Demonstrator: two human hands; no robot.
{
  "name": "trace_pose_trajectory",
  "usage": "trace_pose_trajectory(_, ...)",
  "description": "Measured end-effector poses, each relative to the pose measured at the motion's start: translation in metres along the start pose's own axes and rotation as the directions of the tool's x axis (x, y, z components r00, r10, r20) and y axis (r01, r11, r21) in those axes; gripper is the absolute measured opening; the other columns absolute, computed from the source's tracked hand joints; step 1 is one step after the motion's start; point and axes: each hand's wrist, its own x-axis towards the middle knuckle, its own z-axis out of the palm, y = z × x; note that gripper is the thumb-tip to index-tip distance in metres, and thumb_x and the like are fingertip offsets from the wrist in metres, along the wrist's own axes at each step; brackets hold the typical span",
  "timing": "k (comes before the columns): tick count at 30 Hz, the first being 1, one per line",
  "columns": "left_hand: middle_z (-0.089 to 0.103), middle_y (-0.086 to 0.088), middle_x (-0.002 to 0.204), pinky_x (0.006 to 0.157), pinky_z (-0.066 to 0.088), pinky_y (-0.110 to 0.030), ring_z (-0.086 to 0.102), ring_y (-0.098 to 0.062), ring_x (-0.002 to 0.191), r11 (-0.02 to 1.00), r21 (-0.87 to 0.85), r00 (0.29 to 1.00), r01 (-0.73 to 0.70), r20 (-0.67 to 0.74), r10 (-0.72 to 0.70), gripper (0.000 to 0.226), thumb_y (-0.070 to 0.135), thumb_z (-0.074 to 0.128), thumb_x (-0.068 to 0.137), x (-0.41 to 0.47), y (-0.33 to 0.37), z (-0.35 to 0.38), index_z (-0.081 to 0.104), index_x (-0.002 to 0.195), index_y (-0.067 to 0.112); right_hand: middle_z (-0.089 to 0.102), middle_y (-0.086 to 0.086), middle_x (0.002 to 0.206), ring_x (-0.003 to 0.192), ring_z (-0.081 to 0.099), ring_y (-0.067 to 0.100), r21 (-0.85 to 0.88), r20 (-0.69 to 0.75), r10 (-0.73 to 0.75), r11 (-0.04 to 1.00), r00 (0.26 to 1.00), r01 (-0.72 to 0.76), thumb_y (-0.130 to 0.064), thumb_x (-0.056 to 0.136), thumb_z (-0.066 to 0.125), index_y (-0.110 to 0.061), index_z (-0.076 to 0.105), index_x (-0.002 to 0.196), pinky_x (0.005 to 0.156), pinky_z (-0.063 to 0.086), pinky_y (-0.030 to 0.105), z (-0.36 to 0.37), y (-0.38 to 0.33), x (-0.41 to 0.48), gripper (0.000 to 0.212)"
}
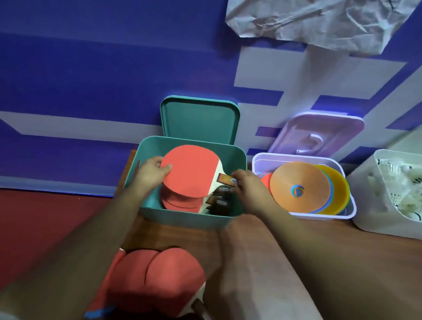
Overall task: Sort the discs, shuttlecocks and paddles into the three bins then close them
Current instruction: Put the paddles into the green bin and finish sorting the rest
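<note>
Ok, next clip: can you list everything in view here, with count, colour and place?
teal bin: one, teal, table centre
teal lid: one, teal, raised behind its bin
top paddle: one, red, over the teal bin
stacked paddles: several, red, inside the teal bin
loose paddles: at least three, red, near table edge
lilac bin: one, lilac, right of teal bin
lilac lid: one, lilac, leaning on wall
discs: several, orange, yellow, blue, red; in lilac bin
white bin: one, white, far right
shuttlecocks: many, white, in white bin
crumpled paper: one, whitish, on wall
table: one, brown wood
left hand: grips top paddle's blade
right hand: pinches its handle
</note>
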Motion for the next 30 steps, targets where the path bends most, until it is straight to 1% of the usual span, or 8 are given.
trace_pose_trajectory(2, 0.068, -0.017, 0.109, 0.089, 0.05, -0.037, 0.065, -0.029, 0.1, 0.976, 0.215, 1.0, -0.015, 0.014, 0.012, 0.026, 0.014, 0.06, 0.092, 0.014, -0.014, 0.002, 0.063, 0.113, 0.0, 0.062, 0.01, 0.094, 0.088, 0.056, 0.031, -0.142, -0.066, 0.016, 0.99, 0.998, -0.025, -0.005, 0.077, 0.055, -0.013, 0.063, 0.098, 0.077, 0.045, 0.036, 0.014, -0.007, 0.008, 0.023)
trace_pose_trajectory(5, 0.067, -0.018, 0.112, 0.091, 0.049, -0.039, 0.063, -0.032, 0.105, 0.956, 0.292, 0.999, -0.038, 0.035, 0.029, 0.035, 0.014, 0.063, 0.088, 0.027, -0.033, 0.003, 0.057, 0.12, 0.002, 0.064, 0.009, 0.091, 0.087, 0.056, 0.033, -0.366, -0.048, 0.0, 0.93, 0.999, -0.018, -0.008, 0.072, 0.061, -0.015, 0.064, 0.097, 0.076, 0.046, 0.04, 0.031, -0.017, 0.016, 0.026)
trace_pose_trajectory(10, 0.067, -0.018, 0.111, 0.089, 0.05, -0.041, 0.064, -0.033, 0.104, 0.925, 0.374, 0.992, -0.067, 0.124, 0.021, 0.048, 0.02, 0.073, 0.081, 0.043, -0.062, 0.009, 0.049, 0.121, 0.006, 0.061, 0.011, 0.099, 0.095, 0.06, 0.036, -0.38, -0.008, 0.18, 0.909, 0.984, -0.169, -0.008, 0.076, 0.062, -0.011, 0.061, 0.099, 0.078, 0.052, 0.039, 0.052, -0.026, 0.025, 0.023)
trace_pose_trajectory(13, 0.068, -0.009, 0.114, 0.092, 0.051, -0.039, 0.064, -0.026, 0.103, 0.926, 0.371, 0.961, -0.074, 0.274, -0.033, 0.051, 0.026, 0.076, 0.075, 0.047, -0.07, 0.014, 0.056, 0.119, 0.012, 0.062, 0.012, 0.107, 0.105, 0.059, 0.034, -0.489, -0.021, 0.206, 0.851, 0.978, -0.19, -0.005, 0.081, 0.054, -0.011, 0.059, 0.106, 0.092, 0.046, 0.04, 0.059, -0.028, 0.026, 0.027)
trace_pose_trajectory(16, 0.067, -0.009, 0.118, 0.094, 0.05, -0.035, 0.064, -0.027, 0.104, 0.939, 0.343, 0.95, -0.032, 0.302, -0.078, 0.051, 0.032, 0.071, 0.075, 0.041, -0.064, 0.011, 0.058, 0.121, 0.013, 0.063, 0.012, 0.112, 0.115, 0.055, 0.032, -0.531, -0.026, 0.152, 0.835, 0.988, -0.142, -0.009, 0.08, 0.052, -0.009, 0.06, 0.11, 0.109, 0.029, 0.041, 0.062, -0.032, 0.017, 0.031)
trace_pose_trajectory(21, 0.065, -0.013, 0.121, 0.093, 0.044, -0.031, 0.06, -0.028, 0.113, 0.913, 0.385, 0.987, -0.132, 0.137, 0.085, 0.037, 0.021, 0.062, 0.087, 0.011, -0.037, -0.011, 0.059, 0.122, 0.012, 0.063, 0.014, 0.116, 0.11, 0.057, 0.034, -0.133, -0.205, 0.087, 0.984, 0.975, -0.116, -0.008, 0.082, 0.051, -0.003, 0.06, 0.117, 0.1, 0.039, 0.041, 0.059, -0.048, -0.018, 0.036)
trace_pose_trajectory(26, 0.061, -0.002, 0.083, 0.072, 0.046, -0.021, 0.06, -0.018, 0.081, 0.984, 0.032, 0.984, -0.176, 0.039, 0.174, 0.013, 0.008, 0.059, 0.091, -0.058, -0.036, -0.049, 0.063, 0.103, 0.005, 0.056, 0.01, 0.105, 0.101, 0.051, 0.02, 0.211, -0.375, 0.142, 0.975, 0.916, -0.064, -0.002, 0.083, 0.054, -0.007, 0.061, 0.109, 0.089, 0.037, 0.022, 0.059, -0.081, -0.088, 0.027)
trace_pose_trajectory(30, 0.061, 0.0, 0.076, 0.06, 0.045, -0.016, 0.061, 0.001, 0.06, 0.986, -0.098, 0.99, -0.134, -0.059, 0.129, 0.021, -0.004, 0.056, 0.089, -0.124, -0.071, -0.058, 0.06, 0.086, 0.017, 0.055, 0.011, 0.096, 0.093, 0.054, 0.029, 0.347, -0.307, 0.29, 0.921, 0.907, -0.177, 0.0, 0.08, 0.056, -0.004, 0.061, 0.102, 0.082, 0.041, 0.03, 0.089, -0.082, -0.141, 0.023)
